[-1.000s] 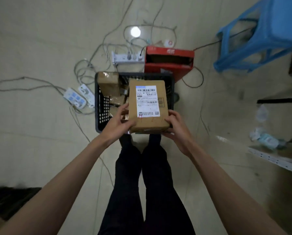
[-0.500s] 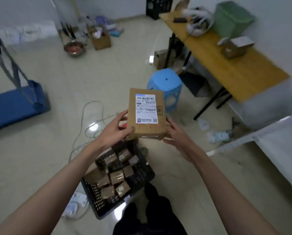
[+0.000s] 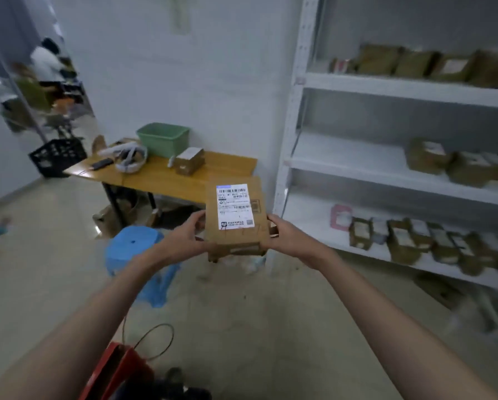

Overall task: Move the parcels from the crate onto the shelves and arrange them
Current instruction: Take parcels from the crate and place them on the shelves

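Observation:
I hold a brown cardboard parcel point(image 3: 236, 217) with a white barcode label at chest height, label facing up. My left hand point(image 3: 184, 233) grips its left edge and my right hand point(image 3: 285, 235) grips its right edge. The white metal shelves point(image 3: 386, 174) stand to the right, their corner post just beyond the parcel. Several brown parcels lie on the top shelf point(image 3: 415, 63), the middle shelf point(image 3: 458, 166) and the lower shelf point(image 3: 409, 241). The crate I took the parcel from is out of view.
A blue plastic stool point(image 3: 138, 255) stands on the floor at my left. Behind it is a wooden table point(image 3: 161, 174) carrying a green bin point(image 3: 164, 138) and a small box. A red box point(image 3: 118, 370) and a cable lie near my feet. A black crate point(image 3: 57, 157) sits far left.
I have lifted the parcel out of the crate and turned right, from looking down at the floor to facing the shelves. Both hands have kept their grip on it.

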Available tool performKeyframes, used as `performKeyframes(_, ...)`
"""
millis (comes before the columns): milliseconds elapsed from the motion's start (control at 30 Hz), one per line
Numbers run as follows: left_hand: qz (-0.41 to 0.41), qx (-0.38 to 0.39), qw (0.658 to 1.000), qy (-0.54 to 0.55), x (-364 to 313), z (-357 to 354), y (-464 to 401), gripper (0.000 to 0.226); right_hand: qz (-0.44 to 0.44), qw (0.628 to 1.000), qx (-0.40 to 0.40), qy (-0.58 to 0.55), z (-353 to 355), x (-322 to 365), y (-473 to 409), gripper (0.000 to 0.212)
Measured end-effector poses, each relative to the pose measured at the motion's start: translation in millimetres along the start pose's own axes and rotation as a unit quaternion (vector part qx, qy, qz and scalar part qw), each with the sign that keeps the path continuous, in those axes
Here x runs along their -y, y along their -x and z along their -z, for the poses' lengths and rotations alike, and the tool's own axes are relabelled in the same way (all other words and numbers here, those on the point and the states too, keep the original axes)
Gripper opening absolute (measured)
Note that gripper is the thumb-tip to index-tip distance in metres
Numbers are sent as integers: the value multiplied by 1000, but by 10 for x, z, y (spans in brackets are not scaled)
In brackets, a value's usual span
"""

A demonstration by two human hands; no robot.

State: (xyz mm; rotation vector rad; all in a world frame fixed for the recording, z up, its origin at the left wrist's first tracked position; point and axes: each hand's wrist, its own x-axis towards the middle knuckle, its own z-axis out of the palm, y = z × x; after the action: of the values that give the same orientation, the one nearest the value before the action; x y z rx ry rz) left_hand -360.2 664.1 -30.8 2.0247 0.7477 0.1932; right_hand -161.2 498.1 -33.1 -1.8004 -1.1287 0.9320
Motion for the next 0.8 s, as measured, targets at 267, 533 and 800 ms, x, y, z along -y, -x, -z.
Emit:
performKeyframes(267,-98,98,988,-62,-1195,-854,-915,84,-32,990,-133,29,1386,-379,667,64)
performKeyframes(533,-160,162,966,-127,-2323,-1934,-1778,79,-84,972,-217,19,2707,-916,1126,91)
performKeyframes(800,-182,135,965,-129,-2946,-2908,-2450,84,-105,963,-249,14,3801,-1483,1167,86)
